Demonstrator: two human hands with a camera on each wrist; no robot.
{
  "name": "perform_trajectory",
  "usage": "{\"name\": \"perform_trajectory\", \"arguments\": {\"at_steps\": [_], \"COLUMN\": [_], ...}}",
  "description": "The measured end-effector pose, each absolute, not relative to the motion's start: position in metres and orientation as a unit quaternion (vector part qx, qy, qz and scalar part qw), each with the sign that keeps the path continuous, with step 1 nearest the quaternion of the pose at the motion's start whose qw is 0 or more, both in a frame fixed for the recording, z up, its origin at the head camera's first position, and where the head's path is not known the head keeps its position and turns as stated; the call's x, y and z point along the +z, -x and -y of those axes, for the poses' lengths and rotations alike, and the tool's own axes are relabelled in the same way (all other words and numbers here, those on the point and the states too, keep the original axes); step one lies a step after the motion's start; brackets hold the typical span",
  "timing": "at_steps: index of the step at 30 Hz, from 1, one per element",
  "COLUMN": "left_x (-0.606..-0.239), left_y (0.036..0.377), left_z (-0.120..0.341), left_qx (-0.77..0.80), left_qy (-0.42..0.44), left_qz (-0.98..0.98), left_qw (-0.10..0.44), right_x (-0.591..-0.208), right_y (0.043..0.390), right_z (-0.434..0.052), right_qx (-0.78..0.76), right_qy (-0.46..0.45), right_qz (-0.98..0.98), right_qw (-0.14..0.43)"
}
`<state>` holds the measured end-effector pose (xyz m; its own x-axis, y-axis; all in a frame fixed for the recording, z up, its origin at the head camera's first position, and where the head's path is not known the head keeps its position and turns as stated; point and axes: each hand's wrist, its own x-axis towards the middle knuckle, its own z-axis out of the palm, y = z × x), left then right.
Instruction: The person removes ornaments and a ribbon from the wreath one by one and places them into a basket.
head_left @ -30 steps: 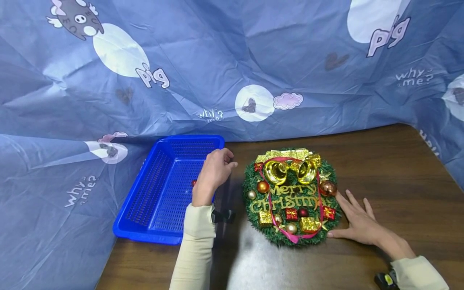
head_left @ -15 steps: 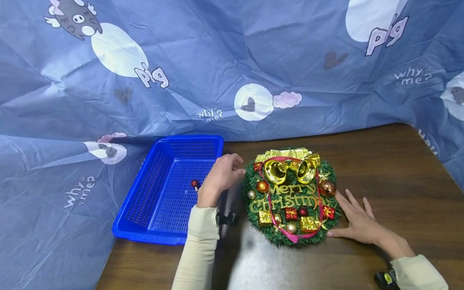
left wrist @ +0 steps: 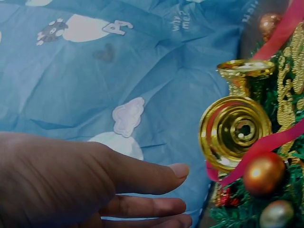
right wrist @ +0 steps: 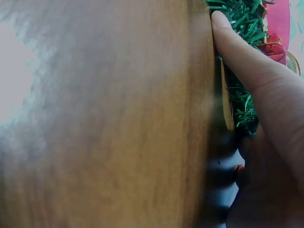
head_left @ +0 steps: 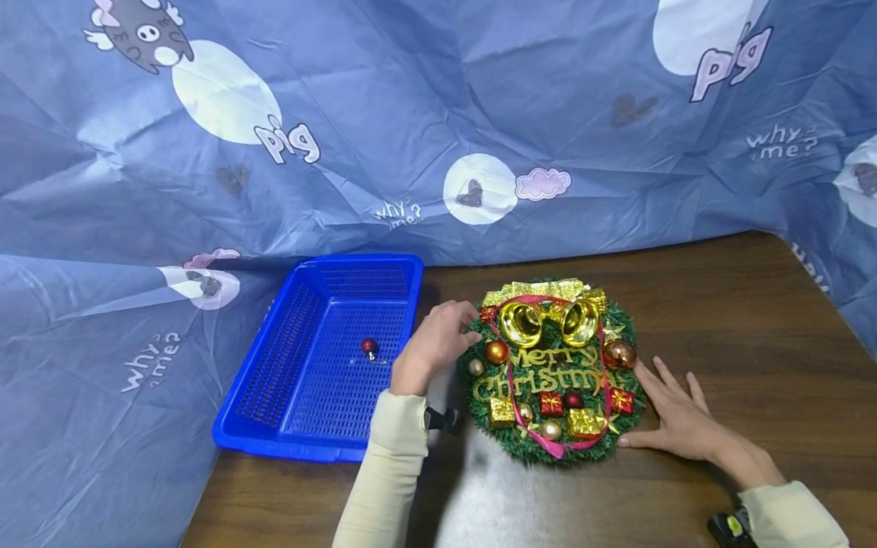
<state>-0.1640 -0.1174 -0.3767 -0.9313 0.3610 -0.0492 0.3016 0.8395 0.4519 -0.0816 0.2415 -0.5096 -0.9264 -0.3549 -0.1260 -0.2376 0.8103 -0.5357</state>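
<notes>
A green Christmas wreath (head_left: 548, 455) lies flat on the table, bearing two gold bells (head_left: 521, 323), a "Merry Christmas" sign, baubles, small gift boxes and a pink ribbon. At its left edge is my left hand (head_left: 438, 340), fingers loosely bent with nothing between them; in the left wrist view the thumb (left wrist: 156, 178) stands apart from the bells. My right hand (head_left: 678, 418) rests at the wreath's right edge with fingers spread, and the right wrist view has its thumb (right wrist: 242, 52) against the green tinsel.
A blue plastic basket (head_left: 260, 449) stands left of the wreath. Inside lies a small red bauble (head_left: 370, 347) with a silvery cap. Behind the brown wooden table (head_left: 740, 320) hangs a blue printed cloth (head_left: 384, 99).
My left hand has moved right from over the basket's edge to the wreath's left edge, uncovering the red bauble. My right hand and the wreath have stayed put.
</notes>
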Motion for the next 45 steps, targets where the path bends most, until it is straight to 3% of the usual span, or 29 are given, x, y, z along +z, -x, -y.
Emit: {"name": "perform_trajectory", "arguments": {"at_steps": [15,45], "left_x": [-0.399,-0.424], "left_y": [0.161,0.158], "left_z": [0.101,0.087], "left_qx": [0.204,0.18], "left_qy": [-0.174,-0.19], "left_qz": [-0.956,-0.962], "left_qw": [0.115,0.076], "right_x": [-0.51,-0.511], "right_y": [0.082,0.084], "right_z": [-0.241,-0.242], "right_qx": [-0.267,-0.26], "right_qy": [0.155,0.149], "right_qz": [-0.944,-0.946], "right_qw": [0.112,0.121]}}
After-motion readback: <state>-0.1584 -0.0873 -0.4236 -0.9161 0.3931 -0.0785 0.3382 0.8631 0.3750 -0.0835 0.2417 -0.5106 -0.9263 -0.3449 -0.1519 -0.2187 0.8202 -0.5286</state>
